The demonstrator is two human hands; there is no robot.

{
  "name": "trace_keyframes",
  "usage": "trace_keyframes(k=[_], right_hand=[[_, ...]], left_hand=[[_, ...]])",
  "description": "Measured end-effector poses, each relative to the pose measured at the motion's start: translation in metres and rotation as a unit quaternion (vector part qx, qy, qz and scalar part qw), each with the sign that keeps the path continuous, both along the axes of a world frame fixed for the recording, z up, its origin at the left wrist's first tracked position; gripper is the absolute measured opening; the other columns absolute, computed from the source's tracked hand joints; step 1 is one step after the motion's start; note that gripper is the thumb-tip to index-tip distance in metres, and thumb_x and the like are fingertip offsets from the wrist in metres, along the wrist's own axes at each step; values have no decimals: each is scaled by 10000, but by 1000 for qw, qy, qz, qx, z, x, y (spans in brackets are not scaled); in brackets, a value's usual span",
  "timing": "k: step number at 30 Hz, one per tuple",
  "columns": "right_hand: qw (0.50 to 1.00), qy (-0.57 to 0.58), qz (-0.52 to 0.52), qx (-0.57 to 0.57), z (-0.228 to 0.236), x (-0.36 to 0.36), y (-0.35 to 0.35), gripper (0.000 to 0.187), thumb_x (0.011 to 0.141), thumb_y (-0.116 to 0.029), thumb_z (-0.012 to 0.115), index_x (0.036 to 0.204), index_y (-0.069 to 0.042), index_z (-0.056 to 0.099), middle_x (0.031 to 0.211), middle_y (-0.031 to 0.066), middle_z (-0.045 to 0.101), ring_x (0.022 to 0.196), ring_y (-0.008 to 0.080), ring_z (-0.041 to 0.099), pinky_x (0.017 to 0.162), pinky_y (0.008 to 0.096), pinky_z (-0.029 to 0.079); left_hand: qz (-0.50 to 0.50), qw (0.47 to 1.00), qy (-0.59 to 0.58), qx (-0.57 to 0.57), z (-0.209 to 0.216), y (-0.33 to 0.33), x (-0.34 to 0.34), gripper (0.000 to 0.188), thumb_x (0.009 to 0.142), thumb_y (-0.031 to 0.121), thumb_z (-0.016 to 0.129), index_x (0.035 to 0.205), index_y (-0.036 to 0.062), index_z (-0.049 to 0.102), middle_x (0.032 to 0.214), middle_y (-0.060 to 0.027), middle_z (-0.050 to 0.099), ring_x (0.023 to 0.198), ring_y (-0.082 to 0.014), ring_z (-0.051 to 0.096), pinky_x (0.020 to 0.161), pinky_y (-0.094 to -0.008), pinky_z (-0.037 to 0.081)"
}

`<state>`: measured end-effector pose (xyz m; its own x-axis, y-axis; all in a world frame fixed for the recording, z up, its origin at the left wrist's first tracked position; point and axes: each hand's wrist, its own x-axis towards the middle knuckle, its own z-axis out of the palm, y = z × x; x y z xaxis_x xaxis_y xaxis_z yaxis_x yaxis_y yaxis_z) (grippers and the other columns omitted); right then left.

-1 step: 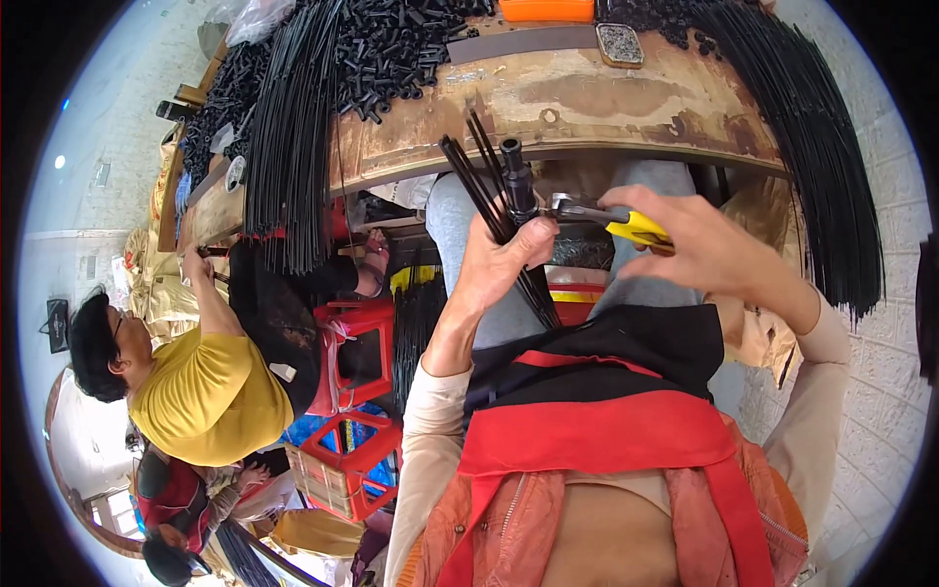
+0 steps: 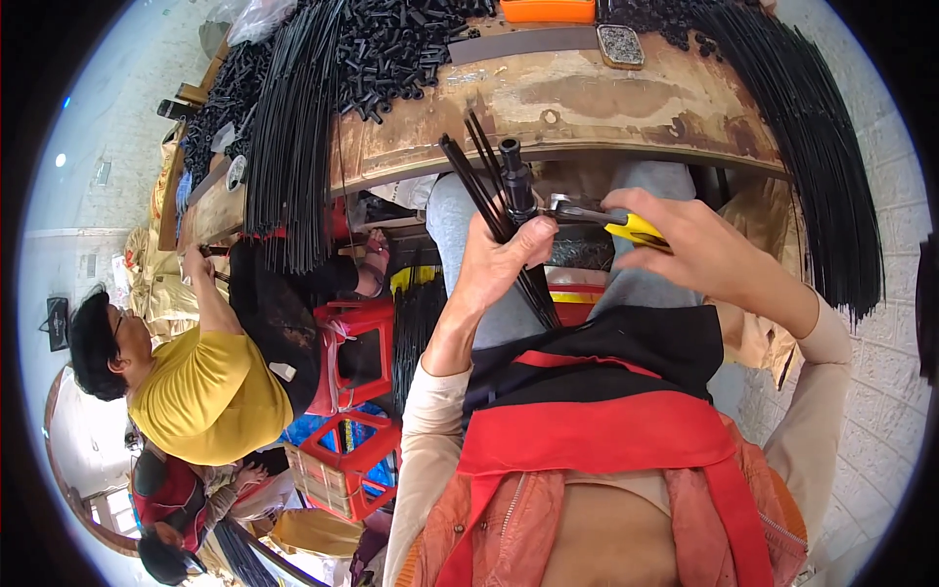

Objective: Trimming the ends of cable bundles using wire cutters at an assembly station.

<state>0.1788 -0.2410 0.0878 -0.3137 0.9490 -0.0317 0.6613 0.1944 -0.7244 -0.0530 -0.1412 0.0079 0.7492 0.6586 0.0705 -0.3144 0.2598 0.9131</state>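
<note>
In front of my lap, my left hand (image 2: 509, 249) is closed around a bunch of thin black rods (image 2: 468, 184) and a black ribbed plastic fitting (image 2: 516, 179) that stands upright among them. My right hand (image 2: 690, 240) grips a pair of pliers with yellow handles (image 2: 641, 232). The metal jaws of the pliers (image 2: 567, 207) meet the lower end of the fitting, beside my left thumb. What lies between the jaws is too small to make out.
The worn wooden table (image 2: 587, 103) ahead bears a heap of black tubular parts (image 2: 391, 59), rod bundles (image 2: 293, 127) (image 2: 817, 147), a small tin (image 2: 621, 46) and an orange container (image 2: 548, 10). Left, a person in a yellow shirt (image 2: 210, 396) sits near red stools (image 2: 362, 460).
The fingers of my right hand have shifted slightly on the plier handles. My left hand, the rods and the fitting stay almost in place.
</note>
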Motion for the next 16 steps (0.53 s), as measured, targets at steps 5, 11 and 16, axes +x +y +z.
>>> trace_keyframes(k=[5,11,16], right_hand=[[989,-84,16,121,3,4,1,428,862,-178,676,1222,-63,473,835,172,629,736,371,626,633,403,498],[841,229,70,-485,17,7,-2,463,812,-60,664,1215,-3,444,555,89,553,464,185,576,450,307,441],[987,55,-28,-145,5,-5,-16,537,828,-268,697,1264,-96,434,697,120,641,424,235,555,433,356,472]], left_hand=[[57,998,-2,-14,9,-9,5,346,824,216,772,959,13,526,681,-3,517,555,-77,456,482,-231,359],[18,998,48,44,22,-23,6,469,759,318,824,1065,3,660,731,23,580,606,-38,484,524,-181,366],[38,999,12,-1,10,-16,1,599,802,357,783,1218,-9,557,611,22,521,520,-52,438,485,-201,324]])
